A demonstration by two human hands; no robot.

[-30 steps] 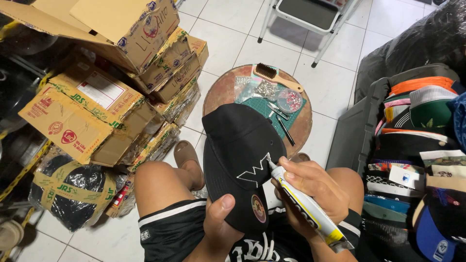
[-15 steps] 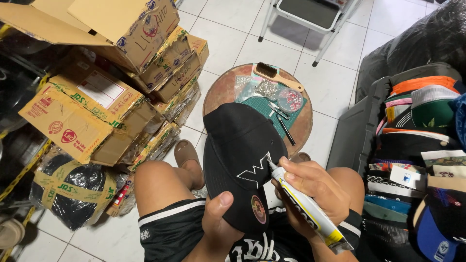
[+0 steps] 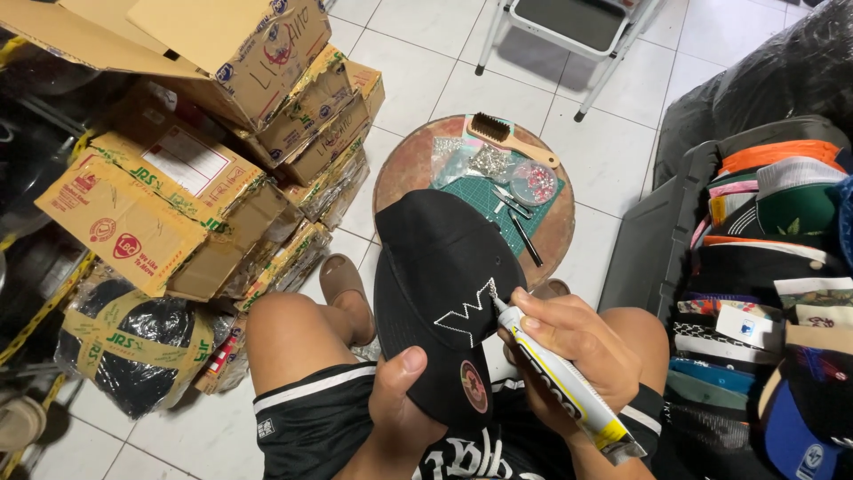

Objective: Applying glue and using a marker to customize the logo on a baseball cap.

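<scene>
- The left hand (image 3: 404, 404) grips the brim of a black cap (image 3: 440, 284), thumb on top and the other fingers hidden beneath, clamped on the brim edge; the cap rests over the person's lap, its crown pointing toward the round wooden stool (image 3: 400, 173) that serves as a bench.
- The right hand (image 3: 569, 338) has its fingers wrapped tight around a white glue tube (image 3: 564, 382), nozzle touching the right end of a zigzag outline of small studs (image 3: 471, 311) on the cap's front panel.
- To do this well, I judge the nozzle should stay low and follow the dotted line closely, with a light squeeze (a blob would likely smear on black fabric), while the left hand keeps the panel taut and level.
- On the bench, a green cutting mat (image 3: 484, 196) sits near the centre, with a wooden brush (image 3: 511, 138) at the far edge, a clear dish of red-pink stones (image 3: 533, 182) at the right edge, and tweezers (image 3: 515, 209) on the mat.
- Cardboard boxes (image 3: 178, 178) are stacked to the left on the floor; stacked caps (image 3: 773, 267) fill a bin to the right.
</scene>
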